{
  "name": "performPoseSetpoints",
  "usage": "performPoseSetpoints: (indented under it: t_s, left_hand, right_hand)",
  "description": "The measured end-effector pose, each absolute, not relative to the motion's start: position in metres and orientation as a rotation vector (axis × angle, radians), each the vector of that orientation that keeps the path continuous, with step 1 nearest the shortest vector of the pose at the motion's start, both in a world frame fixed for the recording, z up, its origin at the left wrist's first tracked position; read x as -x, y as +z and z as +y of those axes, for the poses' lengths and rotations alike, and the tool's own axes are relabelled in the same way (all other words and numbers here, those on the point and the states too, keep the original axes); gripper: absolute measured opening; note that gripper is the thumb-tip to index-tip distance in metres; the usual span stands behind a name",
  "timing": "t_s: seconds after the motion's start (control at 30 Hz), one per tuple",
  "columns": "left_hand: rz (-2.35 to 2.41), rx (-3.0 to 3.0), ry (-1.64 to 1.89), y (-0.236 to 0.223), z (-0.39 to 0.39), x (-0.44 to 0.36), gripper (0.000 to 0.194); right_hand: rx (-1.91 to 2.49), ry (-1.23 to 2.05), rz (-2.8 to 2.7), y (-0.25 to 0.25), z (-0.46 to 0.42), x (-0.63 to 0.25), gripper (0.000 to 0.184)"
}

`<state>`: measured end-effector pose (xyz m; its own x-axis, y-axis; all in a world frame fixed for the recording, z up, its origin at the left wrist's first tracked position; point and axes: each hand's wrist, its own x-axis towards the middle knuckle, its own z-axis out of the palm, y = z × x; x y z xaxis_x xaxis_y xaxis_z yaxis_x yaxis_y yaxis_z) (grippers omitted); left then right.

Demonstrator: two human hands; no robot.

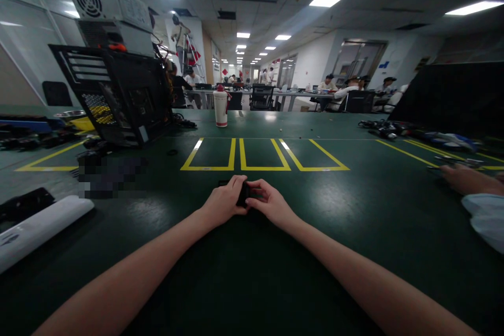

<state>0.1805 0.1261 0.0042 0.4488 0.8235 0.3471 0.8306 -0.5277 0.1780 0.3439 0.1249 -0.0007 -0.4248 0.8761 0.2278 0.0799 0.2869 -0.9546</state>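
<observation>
Both my hands meet at the middle of the green tabletop (pixel 236 273), around a small black object (pixel 242 195). My left hand (pixel 225 199) grips it from the left, fingers wrapped over its top. On its right side, the curled fingers and thumb of my right hand (pixel 271 200) pinch it. The object's kind cannot be made out, since my fingers cover much of it. A dark edge shows just behind my left fingers. Beyond my hands, yellow tape outlines (pixel 265 169) mark the table.
A black computer case (pixel 129 94) with a power supply (pixel 106 2) on top stands at left. A white bottle (pixel 221 107) stands behind the tape. A long white object (pixel 51 226) lies near left. At right, another person's hand (pixel 468 178) is beside cables and small metal things.
</observation>
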Motion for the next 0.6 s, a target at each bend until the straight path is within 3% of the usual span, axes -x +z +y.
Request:
performPoseSetpoints:
  t_s: [0.23,0.43,0.6]
  left_hand:
    - [-1.508,2.640,-0.638,0.0027,0.1269,-0.1822,0.063]
    - [-1.517,2.681,-0.685,0.0008,0.1258,-0.1802,0.067]
    - [-1.466,2.750,-0.708,0.0038,0.1236,-0.1792,0.070]
  right_hand:
    - [0.846,1.226,-1.651,-0.0032,0.1259,-0.3394,0.019]
    - [0.928,1.251,-1.662,-0.0066,0.1300,-0.3406,0.033]
    - [0.840,1.332,-1.663,-0.0052,0.1280,-0.3410,0.028]
